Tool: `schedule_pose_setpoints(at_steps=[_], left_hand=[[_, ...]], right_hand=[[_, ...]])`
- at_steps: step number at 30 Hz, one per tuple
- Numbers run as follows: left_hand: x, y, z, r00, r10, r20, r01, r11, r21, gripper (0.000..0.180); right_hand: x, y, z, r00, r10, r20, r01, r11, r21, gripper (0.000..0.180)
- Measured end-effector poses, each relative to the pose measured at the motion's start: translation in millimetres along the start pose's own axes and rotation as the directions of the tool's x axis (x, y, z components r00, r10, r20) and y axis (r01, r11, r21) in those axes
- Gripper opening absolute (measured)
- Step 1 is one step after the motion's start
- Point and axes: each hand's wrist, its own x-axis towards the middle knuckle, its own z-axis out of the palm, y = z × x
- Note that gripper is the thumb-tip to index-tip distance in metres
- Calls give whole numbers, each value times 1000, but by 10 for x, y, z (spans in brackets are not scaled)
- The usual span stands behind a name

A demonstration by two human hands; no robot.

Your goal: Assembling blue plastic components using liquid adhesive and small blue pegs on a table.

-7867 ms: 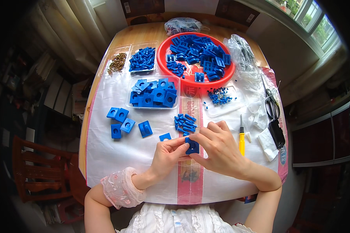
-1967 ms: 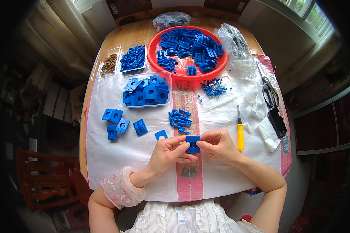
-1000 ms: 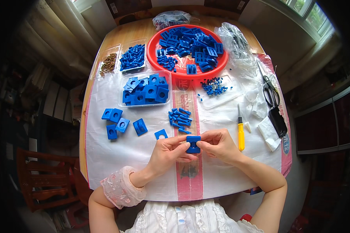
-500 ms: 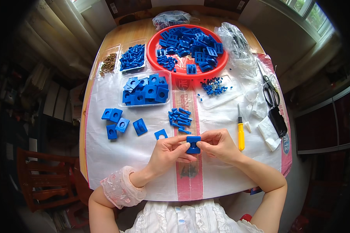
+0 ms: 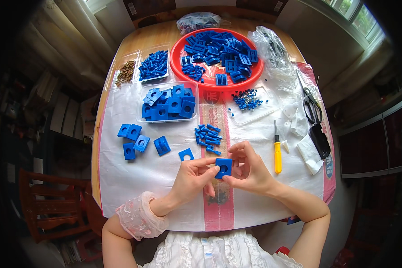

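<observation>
A small blue square plastic piece with a round hole [image 5: 224, 168] is held up above the table's front middle. My left hand [image 5: 193, 177] pinches its left side, thumb on the front face and forefinger along the upper edge. My right hand [image 5: 251, 172] is at its right side, with the thumb at the lower right corner and the curled fingers near the upper right corner. Just beyond my hands lie a pile of narrow blue pegs [image 5: 207, 137] and a loose blue square plate [image 5: 186, 154]. A thicker blue block [image 5: 162, 145] lies further left.
Several holed blue squares [image 5: 141, 143] lie at left, near a clear box of more squares [image 5: 167, 120]. Behind stand a red basin [image 5: 178, 70], a tray of blue pegs [image 5: 153, 79] and brown screws [image 5: 126, 73]. A yellow screwdriver [image 5: 278, 160], scissors [image 5: 311, 107] and small beads [image 5: 248, 101] are right.
My right fingers have lifted and spread from the square piece's face, with the thumb moving to its lower corner. More of the piece's hole shows. The view has shifted slightly.
</observation>
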Motion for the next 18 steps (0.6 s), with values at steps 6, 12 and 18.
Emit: schedule_pose_setpoints(at_steps=[6,12,18], left_hand=[[2,-14,7,1000,1,-22,-1,1000,1,32],[-3,-6,-1,1000,-26,-10,26,1000,-10,32],[-5,-30,4,1000,-18,-8,18,1000,-15,31]], right_hand=[[-21,-29,23,999,-51,12,51,996,-79,55],[-37,-34,24,997,-57,48,63,986,-153,51],[-41,-25,40,996,-83,41,88,987,-131,49]])
